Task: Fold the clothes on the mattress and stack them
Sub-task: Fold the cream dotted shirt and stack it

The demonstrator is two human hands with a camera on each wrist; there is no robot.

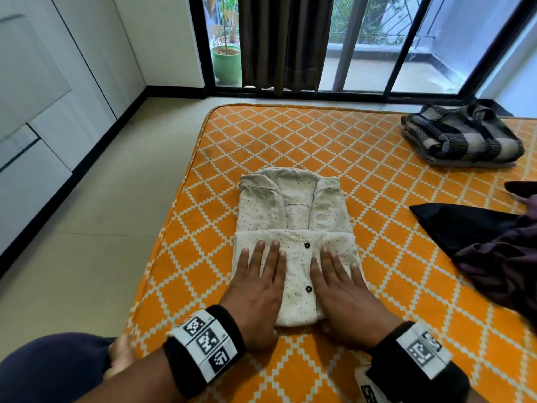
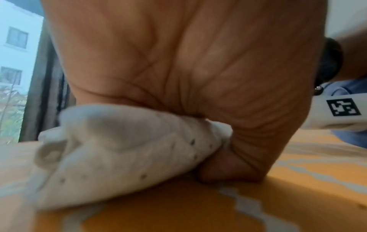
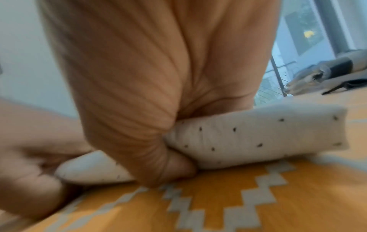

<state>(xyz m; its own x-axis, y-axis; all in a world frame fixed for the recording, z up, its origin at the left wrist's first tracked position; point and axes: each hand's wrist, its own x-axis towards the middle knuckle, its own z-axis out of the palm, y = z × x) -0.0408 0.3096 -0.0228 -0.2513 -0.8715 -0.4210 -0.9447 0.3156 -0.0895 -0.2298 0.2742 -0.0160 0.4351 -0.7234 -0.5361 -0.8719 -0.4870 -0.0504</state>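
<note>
Cream dotted shirt (image 1: pixel 293 242) lies mid-mattress (image 1: pixel 392 175), directly ahead of the person, part-folded; collar at the far end, near hem already turned up over the body, two dark buttons showing on the turned-up flap; long axis runs straight away from the person, toward the window.

Left hand (image 1: pixel 254 289) and right hand (image 1: pixel 338 289) sit side by side on the near flap, one each side of the button line; fingers straight and flat on top, pointing along the long axis. Wrist views show each thumb tucked under the near folded edge, cloth caught between thumb and palm; so each grip is clamped on the shirt, four fingers above, thumb below.

Key relation: both grips hold the near end, and the unfolded remainder lies beyond the fingertips, collar-ward; neither hand is nearer, the pair is symmetric about the axis. Judgement: next fold likely carries the near end forward along that axis onto the collar half.

Folded checked garment (image 1: pixel 462 138) rests at the far right of the mattress, well apart, probably the stack; dark clothes (image 1: pixel 479 242) lie loose at right, nearer the right hand, still unfolded.
</note>
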